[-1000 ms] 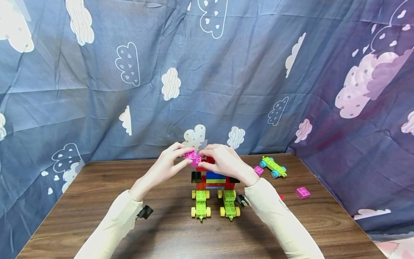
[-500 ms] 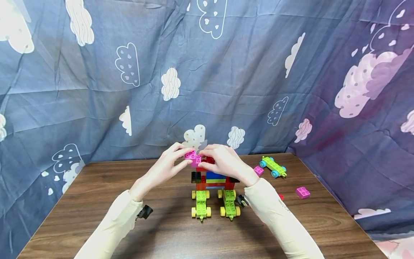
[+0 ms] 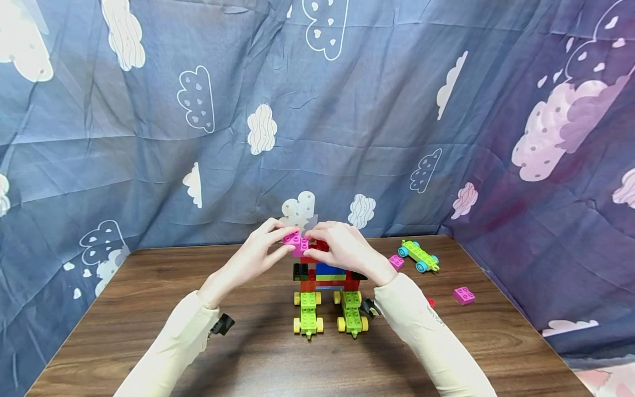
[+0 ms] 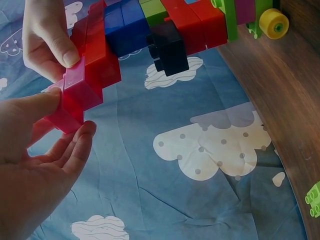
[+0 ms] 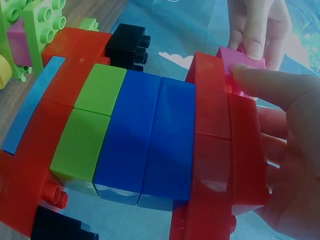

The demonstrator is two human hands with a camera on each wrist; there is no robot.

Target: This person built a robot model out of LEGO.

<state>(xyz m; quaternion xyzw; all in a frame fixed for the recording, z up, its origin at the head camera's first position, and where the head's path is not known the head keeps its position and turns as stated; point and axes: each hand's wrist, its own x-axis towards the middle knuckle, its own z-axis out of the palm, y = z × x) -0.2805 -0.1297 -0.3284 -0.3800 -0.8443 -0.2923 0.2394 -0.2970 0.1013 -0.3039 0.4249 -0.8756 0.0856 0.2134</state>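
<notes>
A tall toy-brick model stands mid-table, with red bricks [image 5: 215,115], blue bricks [image 5: 150,130], lime bricks [image 5: 85,135] and black bricks [image 4: 170,47]. Two lime wheeled bases [image 3: 308,314] with yellow wheels carry it. At its upper left corner, pink toy bricks [image 4: 82,87] stick out stepwise beside the red ones. My left hand [image 3: 258,248] pinches the outer pink brick [image 4: 67,117] between thumb and fingers. My right hand [image 3: 342,245] pinches the inner pink brick [image 5: 230,57] with its thumb on it, its other fingers behind the red bricks in the right wrist view.
On the right of the wooden table [image 3: 238,364] lie a lime wheeled base [image 3: 419,256] with blue wheels and two loose pink bricks, one nearer [image 3: 464,295]. A small red piece [image 3: 431,302] shows beside the right sleeve. A cloud-patterned curtain [image 3: 317,110] hangs behind.
</notes>
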